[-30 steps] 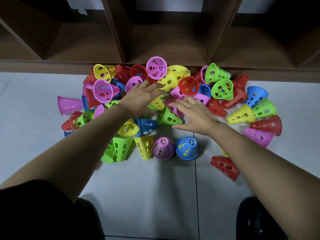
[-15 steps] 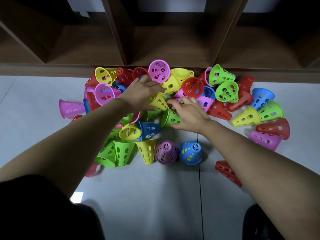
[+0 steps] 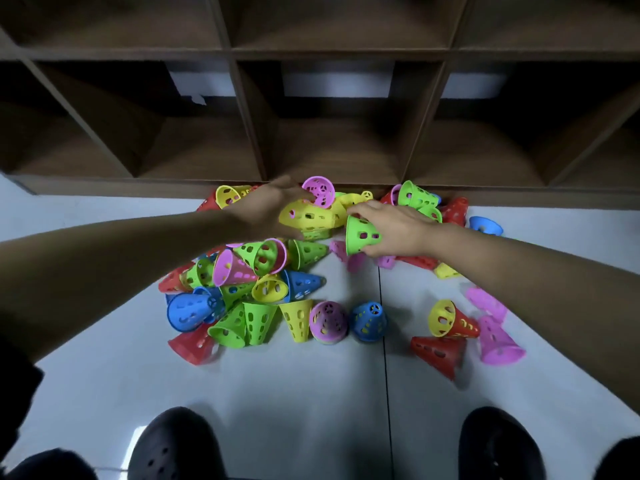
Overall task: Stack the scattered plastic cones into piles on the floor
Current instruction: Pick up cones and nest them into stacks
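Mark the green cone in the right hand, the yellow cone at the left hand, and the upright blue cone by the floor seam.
green cone [image 3: 362, 235]: head view, on its holed side wall.
yellow cone [image 3: 308, 216]: head view, on its side wall.
blue cone [image 3: 369, 322]: head view, on its side wall.

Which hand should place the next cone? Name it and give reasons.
Right. The right hand grips a green cone, so it can probably stack at once. The left hand is spread over a yellow cone in the heap, blurred, its grip unclear.
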